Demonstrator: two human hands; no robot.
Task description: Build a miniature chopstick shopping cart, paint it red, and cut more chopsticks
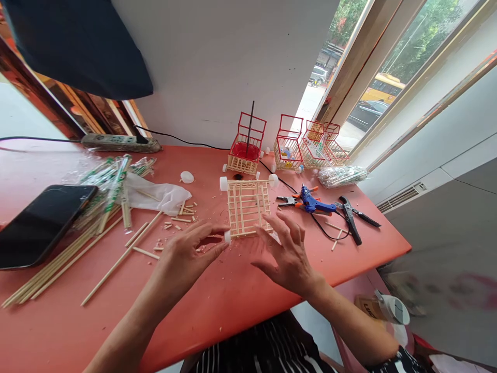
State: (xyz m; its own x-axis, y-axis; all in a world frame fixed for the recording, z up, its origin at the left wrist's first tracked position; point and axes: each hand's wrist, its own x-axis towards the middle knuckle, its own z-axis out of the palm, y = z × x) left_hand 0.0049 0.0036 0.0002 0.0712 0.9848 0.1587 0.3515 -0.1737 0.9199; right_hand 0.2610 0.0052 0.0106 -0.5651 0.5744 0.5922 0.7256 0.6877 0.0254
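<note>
A small cart frame of wooden sticks (248, 204) lies on the red table in front of me. Round white caps sit like wheels at its far corners, one on the left (223, 184) and one on the right (273, 180). My left hand (190, 246) pinches another white cap (227, 237) at the near left corner, between thumb and fingers. By the near right corner is my right hand (289, 251), its fingers spread and apart. Those fingers partly cover that corner; whether they touch the frame I cannot tell.
Stick carts with red rails (246, 147) stand along the wall. On the right lie a blue glue gun (312, 202), pliers (351, 220) and a cord. Leftward are a phone (46, 223), long sticks (70, 259), wrapped sticks and a power strip (112, 141).
</note>
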